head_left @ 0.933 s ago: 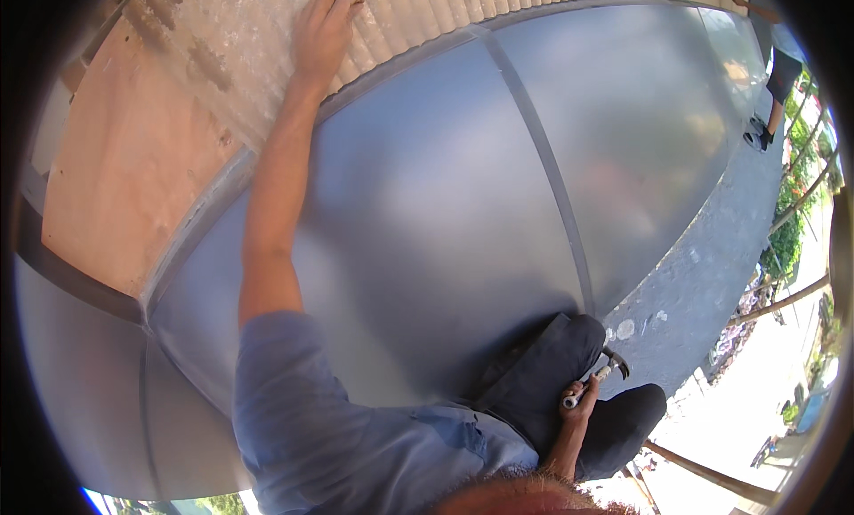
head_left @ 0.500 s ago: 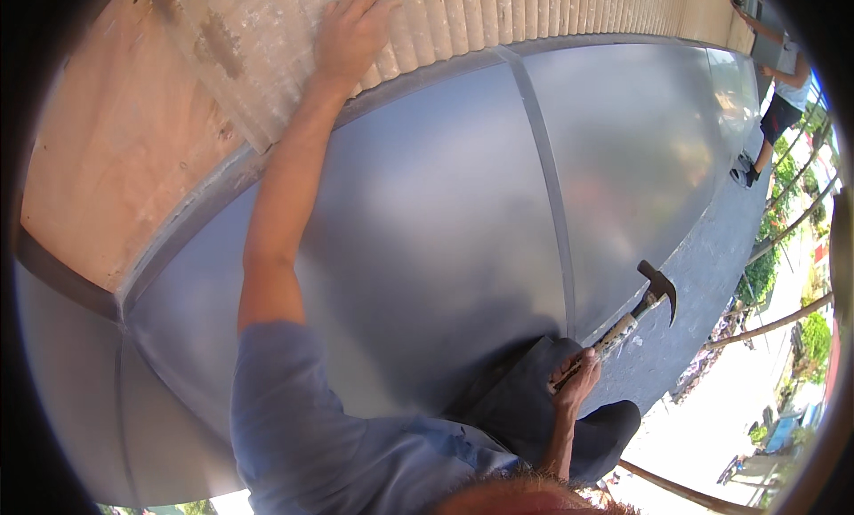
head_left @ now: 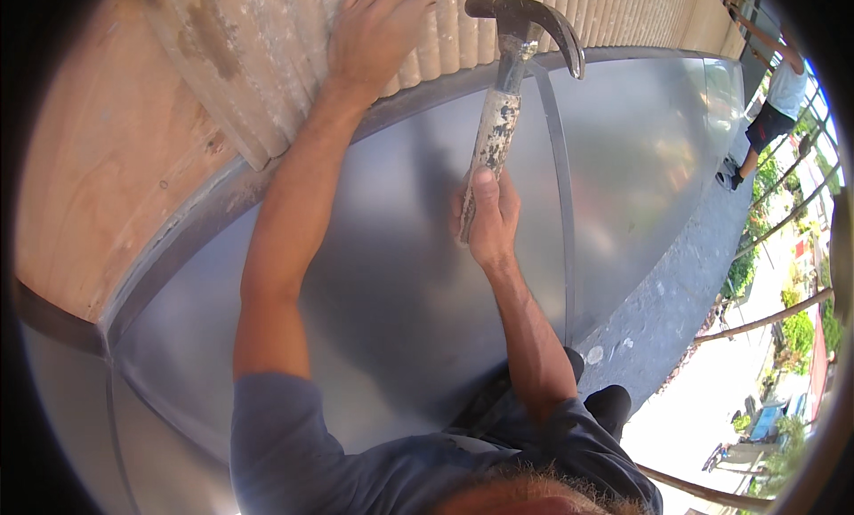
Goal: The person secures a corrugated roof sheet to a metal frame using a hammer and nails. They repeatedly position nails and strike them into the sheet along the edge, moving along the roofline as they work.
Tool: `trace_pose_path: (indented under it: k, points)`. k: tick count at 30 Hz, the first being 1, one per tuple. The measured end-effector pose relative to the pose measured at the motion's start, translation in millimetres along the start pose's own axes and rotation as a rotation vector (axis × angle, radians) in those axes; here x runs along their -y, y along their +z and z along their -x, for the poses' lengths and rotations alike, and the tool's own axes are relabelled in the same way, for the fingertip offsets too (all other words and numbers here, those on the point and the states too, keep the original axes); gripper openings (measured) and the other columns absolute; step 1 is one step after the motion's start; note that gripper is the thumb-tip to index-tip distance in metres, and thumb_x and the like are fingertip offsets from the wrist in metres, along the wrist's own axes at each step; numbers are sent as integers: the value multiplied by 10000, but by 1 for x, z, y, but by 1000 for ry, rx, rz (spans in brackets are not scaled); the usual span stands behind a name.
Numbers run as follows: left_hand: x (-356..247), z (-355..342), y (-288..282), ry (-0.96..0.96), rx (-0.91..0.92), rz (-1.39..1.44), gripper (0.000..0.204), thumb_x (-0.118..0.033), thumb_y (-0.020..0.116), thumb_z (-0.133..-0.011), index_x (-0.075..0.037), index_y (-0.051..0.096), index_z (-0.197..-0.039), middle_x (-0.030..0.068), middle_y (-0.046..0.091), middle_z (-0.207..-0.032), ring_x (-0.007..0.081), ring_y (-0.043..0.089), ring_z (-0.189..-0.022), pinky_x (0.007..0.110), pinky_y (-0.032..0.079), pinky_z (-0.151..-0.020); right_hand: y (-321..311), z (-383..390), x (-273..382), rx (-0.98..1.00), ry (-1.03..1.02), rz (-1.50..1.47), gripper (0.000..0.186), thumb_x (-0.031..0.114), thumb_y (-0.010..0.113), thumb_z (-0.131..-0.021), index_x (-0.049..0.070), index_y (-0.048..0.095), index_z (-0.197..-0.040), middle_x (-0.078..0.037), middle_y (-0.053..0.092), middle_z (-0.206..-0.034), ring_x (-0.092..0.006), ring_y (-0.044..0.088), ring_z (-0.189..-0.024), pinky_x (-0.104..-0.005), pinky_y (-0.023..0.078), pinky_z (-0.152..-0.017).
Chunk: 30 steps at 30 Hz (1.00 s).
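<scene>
Nearest the camera, a grey sleeve at the lower edge and two bare forearms reaching up across the sheet-metal flashing (head_left: 374, 275).

Right hand (head_left: 485, 214) closed tight around the lower end of a paint-spattered wooden handle, thumb laid along it. Claw hammer (head_left: 509, 61) now raised high, head up at the edge of the corrugated sheet (head_left: 267, 44), claw curving to the right. Half a second ago held low beside the knee, out over the concrete ledge; a moment before that, down at the lap and barely showing. So: tool brought up from rest to the working line in under a second, probably poised for a blow along the joint where corrugation meets metal.

Left hand (head_left: 374, 35) spread flat, fingers open, holding nothing, pressed on the corrugated sheet just left of the hammer head. Same place as in both earlier views, only shifted slightly with the head's own movement. Reads as bracing the sheet.

Left of that, bare plywood (head_left: 80, 186) above the metal strip.

Farther off, the grey concrete ledge (head_left: 676, 293) at right, another person (head_left: 772, 115) standing on it near the rim, then poles, greenery and street below.
</scene>
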<state>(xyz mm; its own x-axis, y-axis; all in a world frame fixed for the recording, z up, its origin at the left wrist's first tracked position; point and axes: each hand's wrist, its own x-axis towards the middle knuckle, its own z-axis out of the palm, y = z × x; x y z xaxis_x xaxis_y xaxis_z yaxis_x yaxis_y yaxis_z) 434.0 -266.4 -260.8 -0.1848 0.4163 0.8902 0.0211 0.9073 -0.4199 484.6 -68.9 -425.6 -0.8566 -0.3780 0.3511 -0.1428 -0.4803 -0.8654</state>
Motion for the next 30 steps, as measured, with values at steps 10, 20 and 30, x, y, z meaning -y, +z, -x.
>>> trace_pose_path:
  k: [10,20,30]
  points:
    - [0,-4,0,-6,2,36,75,-110,738,-804,-96,701,-868,62,577,-834,276,600,-864,432,458,-755,10,-20,-9,-8,-30,62,499,526,548,-1026,29,535,-988,-16,525,-630,-101,523,-519,-262,409,-439]
    - [1,-2,-5,1,21,65,102,-103,739,-779,-88,700,-872,61,573,-832,269,598,-863,438,456,-742,11,-15,-3,-3,-55,73,465,490,574,-1027,31,525,-973,9,511,-626,-84,497,-521,-264,424,-456]
    - [1,-2,1,2,-11,44,93,-124,753,-763,-104,700,-837,49,579,-827,258,594,-849,423,454,-750,13,-15,-3,-26,-47,35,476,500,568,-1030,27,527,-1005,14,515,-649,-69,488,-531,-249,414,-453]
